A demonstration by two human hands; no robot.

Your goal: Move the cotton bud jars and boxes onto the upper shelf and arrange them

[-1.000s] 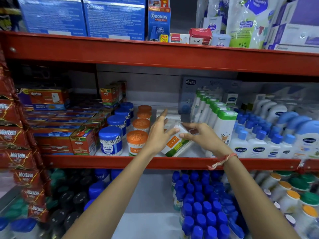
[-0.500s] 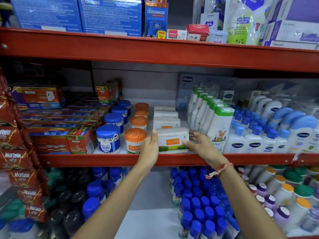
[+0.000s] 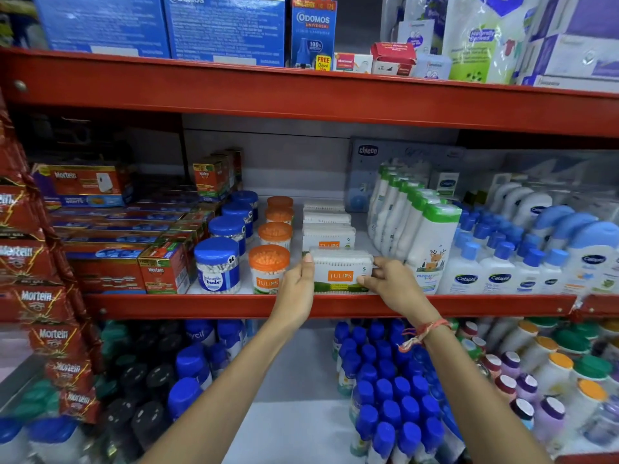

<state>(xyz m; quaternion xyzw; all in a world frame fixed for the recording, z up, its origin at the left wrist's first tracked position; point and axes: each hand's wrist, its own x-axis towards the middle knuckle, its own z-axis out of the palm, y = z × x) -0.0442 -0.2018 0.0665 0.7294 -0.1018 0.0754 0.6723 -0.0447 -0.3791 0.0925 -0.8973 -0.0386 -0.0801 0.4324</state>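
A white Tulips cotton bud box point(image 3: 341, 271) stands upright at the front of the red middle shelf point(image 3: 201, 304). My left hand point(image 3: 297, 289) presses its left end and my right hand point(image 3: 390, 285) grips its right end. Behind it stands a row of similar white boxes point(image 3: 327, 236). To the left are a row of orange-lidded Tulips jars point(image 3: 269, 267) and a row of blue-lidded cotton bud jars point(image 3: 217, 264).
Mortein boxes point(image 3: 164, 269) fill the shelf's left part. White bottles with green caps point(image 3: 432, 247) and Cetaphil bottles point(image 3: 499, 272) stand close on the right. Blue-capped bottles point(image 3: 392, 390) crowd the shelf below. Odomos cartons point(image 3: 313, 31) sit on the top shelf.
The box was tilted between my hands a second ago. It now stands upright and square at the shelf front, with both hands holding its ends.
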